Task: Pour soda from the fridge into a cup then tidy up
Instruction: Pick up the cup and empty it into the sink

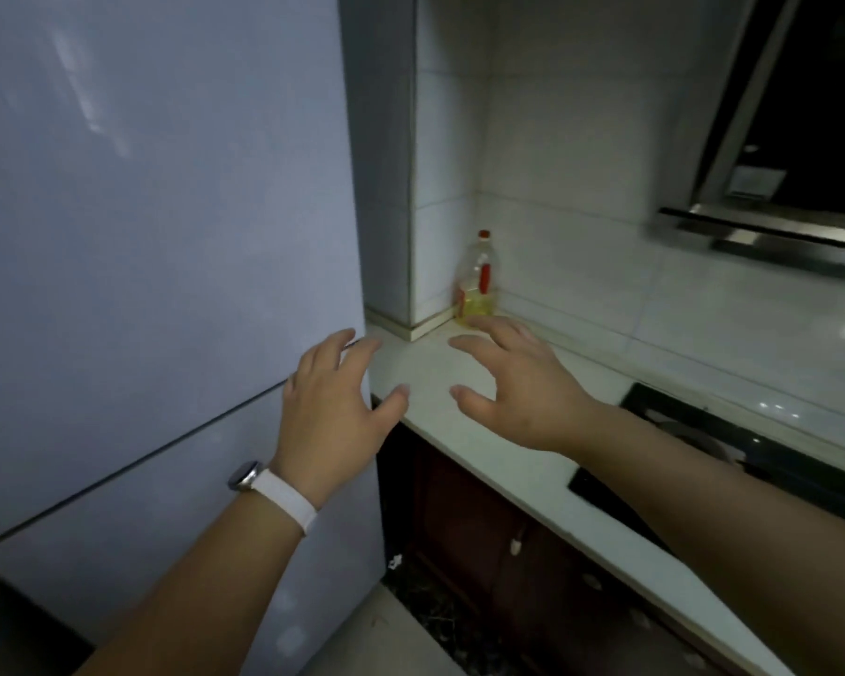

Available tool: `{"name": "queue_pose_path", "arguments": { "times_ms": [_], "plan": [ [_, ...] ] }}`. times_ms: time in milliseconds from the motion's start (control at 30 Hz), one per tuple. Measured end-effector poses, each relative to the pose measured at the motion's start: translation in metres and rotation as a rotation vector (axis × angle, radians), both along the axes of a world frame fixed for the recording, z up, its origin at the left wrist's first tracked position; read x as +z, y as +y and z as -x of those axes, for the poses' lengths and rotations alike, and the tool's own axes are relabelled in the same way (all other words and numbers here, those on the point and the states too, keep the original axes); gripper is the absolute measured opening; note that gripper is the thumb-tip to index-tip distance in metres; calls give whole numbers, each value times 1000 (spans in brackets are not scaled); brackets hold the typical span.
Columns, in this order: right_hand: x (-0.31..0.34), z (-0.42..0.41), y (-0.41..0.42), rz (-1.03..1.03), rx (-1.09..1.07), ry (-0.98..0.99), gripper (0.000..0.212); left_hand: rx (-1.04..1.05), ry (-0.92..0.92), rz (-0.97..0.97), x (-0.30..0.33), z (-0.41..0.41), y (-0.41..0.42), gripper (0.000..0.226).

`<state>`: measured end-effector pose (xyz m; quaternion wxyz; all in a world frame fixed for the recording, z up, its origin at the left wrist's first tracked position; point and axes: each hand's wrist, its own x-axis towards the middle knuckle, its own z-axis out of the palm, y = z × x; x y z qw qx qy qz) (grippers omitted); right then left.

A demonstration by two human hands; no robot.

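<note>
Both hands up front, empty, fingers spread wide: left hand (330,422) reaches to the closed fridge (157,246) door's right edge, fingertips by the seam, right hand (523,387) hovers over bare white counter (459,431) beside it; further back, an oil bottle (476,283) stands in the tiled corner, the hob (732,441) off right

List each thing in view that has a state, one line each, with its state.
fridge: both doors shut.
left hand: open, fingers spread, empty, at the fridge door's edge.
right hand: open, empty, over the counter.
oil bottle: upright in the corner, red cap on, mostly empty.
counter: bare where visible.
cabinet door: shut.
</note>
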<state>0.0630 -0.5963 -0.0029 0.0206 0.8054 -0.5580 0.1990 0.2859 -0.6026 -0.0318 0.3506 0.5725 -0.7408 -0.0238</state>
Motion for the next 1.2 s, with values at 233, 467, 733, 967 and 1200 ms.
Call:
{"name": "queue_pose_path", "arguments": {
  "times_ms": [233, 467, 733, 967, 1200],
  "plan": [
    [-1, 67, 65, 7, -229, -19, 59, -229, -33, 5, 7, 73, 14, 64],
    [3, 144, 151, 5, -424, -26, 62, -465, -75, 72, 21, 175, 60, 59],
    [11, 236, 261, 23, -574, 43, 63, -611, -93, 90, 29, 288, 143, 55],
    [15, 334, 379, -13, -746, -12, 64, -784, -139, 76, 32, 407, 237, 57],
    [1, 412, 493, -41, -951, -60, 63, -961, -157, 65, 18, 511, 322, 60]
  ]
}}
